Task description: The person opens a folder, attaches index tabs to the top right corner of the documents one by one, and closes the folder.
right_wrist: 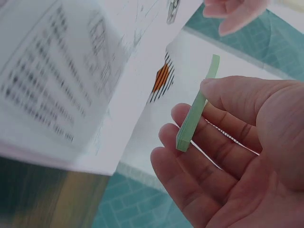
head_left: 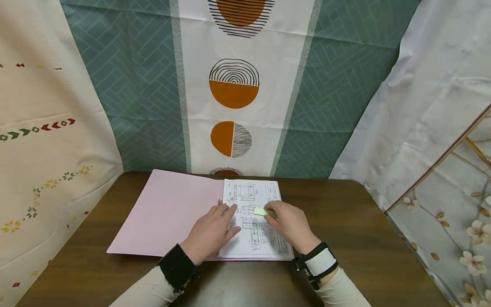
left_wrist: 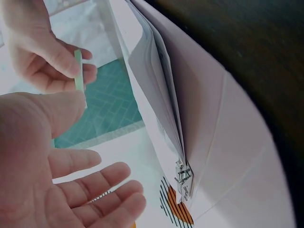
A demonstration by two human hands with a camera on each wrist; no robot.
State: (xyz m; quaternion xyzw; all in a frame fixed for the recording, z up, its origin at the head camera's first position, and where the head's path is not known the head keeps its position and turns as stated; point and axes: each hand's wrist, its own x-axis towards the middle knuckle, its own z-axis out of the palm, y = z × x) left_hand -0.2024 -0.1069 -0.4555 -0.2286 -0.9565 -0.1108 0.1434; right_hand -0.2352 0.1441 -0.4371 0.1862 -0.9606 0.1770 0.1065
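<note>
**Green pad pinched above a stack of technical drawings**

OK, left to right. Way out past the left hand there's a creased cream cloth (head_left: 42,162) printed with little flowers and arrows. Closer in, on that hand's outer side, the pink folder (head_left: 172,209) has its smooth, flat cover spread on a dark brown, wood-look worktop (head_left: 337,213).

Left hand (head_left: 209,232) next: the forearm angles in from the lower left, pale sleeve, chunky black wristband (head_left: 177,267). Fingers pretty much extended and loosely spread, thumb out to the side, nothing in its grasp. It's over the left edge of the paper; can't tell if the fingertips touch. A shiny metal fastener (left_wrist: 184,175) sits by the folder's fold, near those fingers.

Between the hands: white sheets (head_left: 253,192), thin, stacked, covered in fine black line drawings. The pale green pad (head_left: 261,211) is above them, right at the right hand's fingertips. It's a long narrow strip, visibly layered, slightly bent toward one end.

Right hand (head_left: 292,221) comes in from the lower right, strap (head_left: 322,259) black with a white panel. Thumb pinches the pad against the fingers, which are loosely bent. Further right of it hangs a whitish, marbled-looking cloth (head_left: 433,128) with printed blossoms.
</note>
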